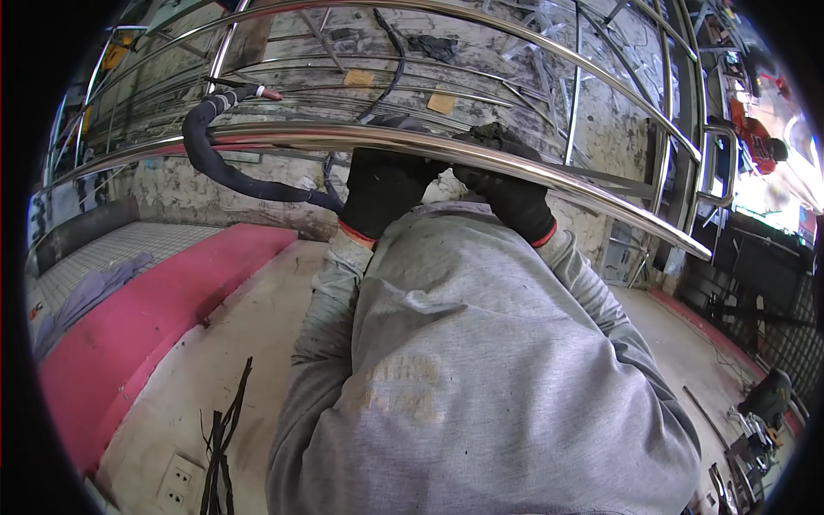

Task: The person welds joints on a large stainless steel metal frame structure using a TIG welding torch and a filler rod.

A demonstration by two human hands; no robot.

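Both my hands wear black gloves with red-orange cuffs and meet a thick, shiny metal tube (618,210) that crosses the view. My left hand (388,184) is at the tube's middle, its fingers hidden behind the metal. A short way to the right, my right hand (511,184) is at the same tube, and its fingers are also largely hidden. Left of my left hand, a black-wrapped cable (225,176) loops over the tube; its copper-coloured tip (271,94) points right, above the tube.
More metal bars (515,36) form a frame beyond the tube. A pink ledge (180,318) lies at left, with a wall socket (178,481) below. Tools (751,446) sit at lower right. A person in red (755,142) is at the far upper right.
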